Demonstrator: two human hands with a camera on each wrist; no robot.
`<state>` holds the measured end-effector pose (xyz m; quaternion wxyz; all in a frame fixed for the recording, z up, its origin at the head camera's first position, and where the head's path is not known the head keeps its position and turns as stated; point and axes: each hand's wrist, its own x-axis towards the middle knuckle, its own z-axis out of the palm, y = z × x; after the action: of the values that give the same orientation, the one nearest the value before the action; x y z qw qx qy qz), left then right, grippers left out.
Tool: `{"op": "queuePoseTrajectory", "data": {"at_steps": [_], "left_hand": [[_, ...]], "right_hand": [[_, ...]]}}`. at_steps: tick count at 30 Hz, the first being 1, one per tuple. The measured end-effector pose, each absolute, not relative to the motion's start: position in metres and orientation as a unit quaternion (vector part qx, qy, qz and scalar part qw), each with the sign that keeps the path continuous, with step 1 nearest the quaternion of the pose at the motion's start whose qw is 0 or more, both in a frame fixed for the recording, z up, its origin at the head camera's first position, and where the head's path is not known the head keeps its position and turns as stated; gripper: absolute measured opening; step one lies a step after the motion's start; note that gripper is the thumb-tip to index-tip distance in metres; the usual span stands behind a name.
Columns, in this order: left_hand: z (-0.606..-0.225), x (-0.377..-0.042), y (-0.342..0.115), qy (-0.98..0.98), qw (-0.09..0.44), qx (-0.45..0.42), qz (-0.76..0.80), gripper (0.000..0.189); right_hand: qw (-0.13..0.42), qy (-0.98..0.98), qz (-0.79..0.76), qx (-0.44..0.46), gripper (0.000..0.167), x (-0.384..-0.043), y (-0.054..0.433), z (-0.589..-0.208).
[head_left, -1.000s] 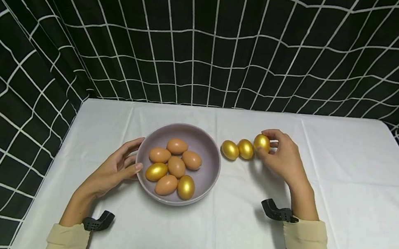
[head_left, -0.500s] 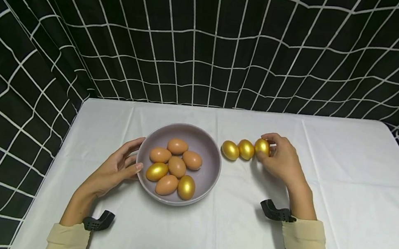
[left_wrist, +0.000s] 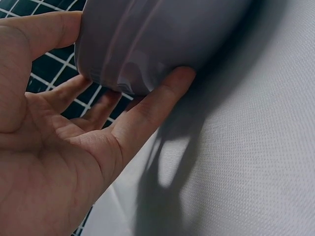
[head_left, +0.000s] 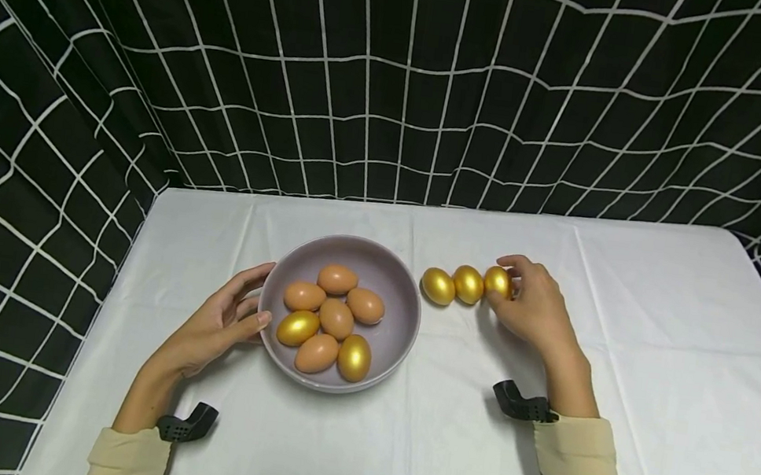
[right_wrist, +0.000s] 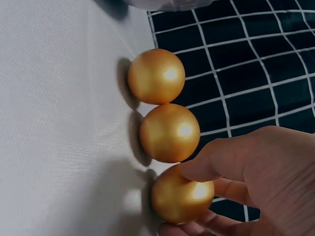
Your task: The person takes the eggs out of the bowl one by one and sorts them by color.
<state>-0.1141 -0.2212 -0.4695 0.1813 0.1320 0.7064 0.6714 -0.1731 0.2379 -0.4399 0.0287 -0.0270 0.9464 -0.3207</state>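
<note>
A mauve bowl (head_left: 393,334) stands on the white cloth, with brown eggs (head_left: 336,318) and two gold eggs (head_left: 354,358) in it. My left hand (head_left: 216,328) holds the bowl's left side, thumb at the rim; the left wrist view shows fingertips (left_wrist: 179,81) against its outer wall. Right of the bowl, three gold eggs form a row: a left one (head_left: 439,286), a middle one (head_left: 468,285) and a right one (head_left: 497,281). My right hand (head_left: 534,308) pinches the right gold egg between thumb and fingers, beside the middle egg.
The white tablecloth (head_left: 454,452) has faint creases and covers the table. Black curtains with white grid lines (head_left: 399,89) hang behind the table and along its sides. A black wrist camera (head_left: 522,403) sits on the right wrist, another (head_left: 188,422) on the left.
My right hand has brought the right gold egg slightly down toward the cloth, in line with the other two. My left hand and the bowl have stayed in place.
</note>
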Motion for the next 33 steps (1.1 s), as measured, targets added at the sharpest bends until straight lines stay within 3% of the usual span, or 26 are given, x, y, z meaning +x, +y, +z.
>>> {"op": "queuePoseTrajectory", "data": {"at_steps": [6, 28, 33], "left_hand": [[-0.469, -0.114, -0.221, 0.705, 0.181, 0.130, 0.673, 0.074], [-0.468, -0.110, -0.220, 0.697, 0.182, 0.128, 0.681, 0.074], [-0.467, -0.113, -0.220, 0.696, 0.184, 0.130, 0.682, 0.074]], "right_hand": [[0.036, 0.946, -0.321, -0.025, 0.051, -0.172, 0.237, -0.436], [-0.051, 0.937, -0.340, -0.063, 0.045, -0.153, 0.210, -0.403], [-0.044, 0.921, -0.374, -0.098, 0.042, -0.150, 0.194, -0.389]]}}
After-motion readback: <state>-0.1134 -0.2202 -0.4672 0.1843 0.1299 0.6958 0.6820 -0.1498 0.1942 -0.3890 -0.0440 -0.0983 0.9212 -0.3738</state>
